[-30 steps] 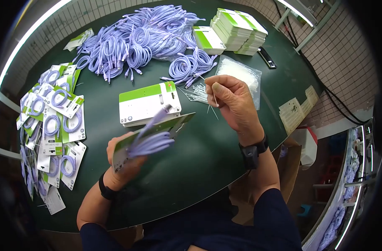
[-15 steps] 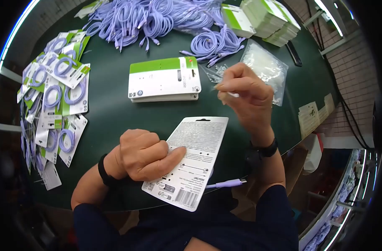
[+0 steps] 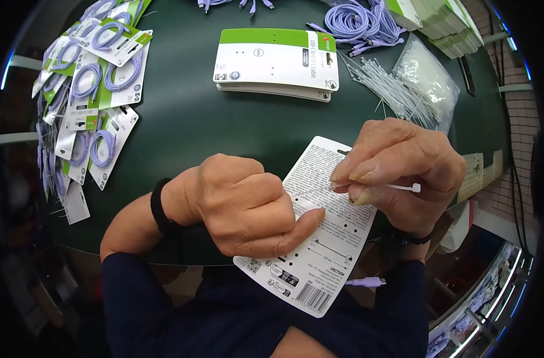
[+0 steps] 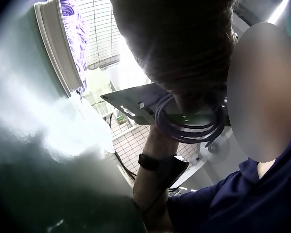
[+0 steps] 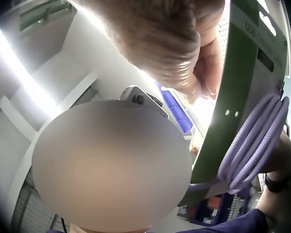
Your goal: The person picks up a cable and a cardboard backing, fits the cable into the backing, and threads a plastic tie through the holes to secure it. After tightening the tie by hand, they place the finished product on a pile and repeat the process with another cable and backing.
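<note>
My left hand (image 3: pixel 248 206) holds a white printed cardboard card (image 3: pixel 325 161), back side facing up, with the thumb lying across its text. On the card's other face a coiled lilac cable (image 5: pixel 254 143) shows in the right wrist view. One cable plug (image 3: pixel 367 281) sticks out past the card's edge in the head view. My right hand (image 3: pixel 409 170) pinches a thin white cable tie (image 3: pixel 413 187) between thumb and fingers, over the card. The tie's tail reaches toward a small punched hole near the left hand's knuckles.
A stack of white-and-green cards (image 3: pixel 266 56) lies ahead on the green table (image 3: pixel 182 131). Loose cable ties (image 3: pixel 385 86) and a plastic bag (image 3: pixel 430 77) are to its right. Carded cables (image 3: pixel 99 89) heap at the left; a lilac cable bundle (image 3: pixel 355 24) lies at the back.
The left hand has turned the card from its cable side to its printed back. The right hand has brought the cable tie down and over to the card.
</note>
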A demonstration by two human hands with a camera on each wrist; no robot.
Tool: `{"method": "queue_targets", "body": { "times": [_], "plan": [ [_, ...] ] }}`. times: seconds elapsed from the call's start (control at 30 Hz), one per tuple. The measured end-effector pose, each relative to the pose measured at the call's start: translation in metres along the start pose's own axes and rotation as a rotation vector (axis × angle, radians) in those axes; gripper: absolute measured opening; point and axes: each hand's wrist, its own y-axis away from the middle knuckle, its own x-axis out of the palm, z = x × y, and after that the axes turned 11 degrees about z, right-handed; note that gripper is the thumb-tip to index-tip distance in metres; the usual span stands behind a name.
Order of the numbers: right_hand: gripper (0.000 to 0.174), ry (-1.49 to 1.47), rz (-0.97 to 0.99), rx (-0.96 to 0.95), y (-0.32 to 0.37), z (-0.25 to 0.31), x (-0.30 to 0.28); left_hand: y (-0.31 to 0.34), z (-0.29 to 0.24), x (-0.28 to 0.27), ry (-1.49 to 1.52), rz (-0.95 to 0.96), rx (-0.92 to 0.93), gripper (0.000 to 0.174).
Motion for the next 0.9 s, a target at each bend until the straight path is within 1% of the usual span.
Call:
{"method": "queue_targets", "body": {
  "times": [0.1,0.27,0.4,0.5,0.53,0.63,0.67,0.77,0.8,0.9],
  "plan": [
    [0.022,0.050,0.036,0.005,-0.0008,-0.0013,-0.0004,0.0030,-0.0020,-0.0067,0.034,0.090,-0.024,0.044],
    [0.021,0.059,0.044,-0.001,-0.0011,-0.0043,-0.0001,0.0024,-0.0016,-0.0080,0.038,0.089,-0.024,0.043],
    [0.022,0.048,0.042,0.049,-0.0026,-0.0022,0.0048,0.0029,-0.0034,-0.0077,0.035,0.086,-0.032,0.043],
    [0.026,0.038,0.154,0.116,-0.0053,-0.0009,0.0039,0.0023,-0.0058,-0.0083,0.011,0.099,-0.065,0.041],
    [0.026,0.041,0.154,0.115,-0.0060,-0.0006,0.0035,0.0021,-0.0060,-0.0077,0.010,0.098,-0.062,0.041],
    [0.028,0.093,0.290,0.177,-0.0083,0.0005,0.0021,0.0012,-0.0060,-0.0038,-0.035,0.054,-0.053,0.040],
    [0.028,0.100,0.288,0.175,-0.0084,0.0010,0.0016,0.0004,-0.0063,-0.0028,-0.039,0.051,-0.047,0.040],
    [0.026,0.017,0.257,0.207,-0.0067,0.0000,0.0005,-0.0026,-0.0093,-0.0006,-0.027,-0.017,-0.120,0.035],
    [0.026,0.025,0.254,0.202,-0.0067,-0.0001,-0.0005,-0.0032,-0.0097,-0.0003,-0.031,-0.018,-0.111,0.035],
    [0.031,0.005,0.160,0.178,-0.0078,-0.0016,-0.0043,-0.0053,-0.0085,-0.0003,0.079,-0.055,-0.191,0.032]
  ]
}}
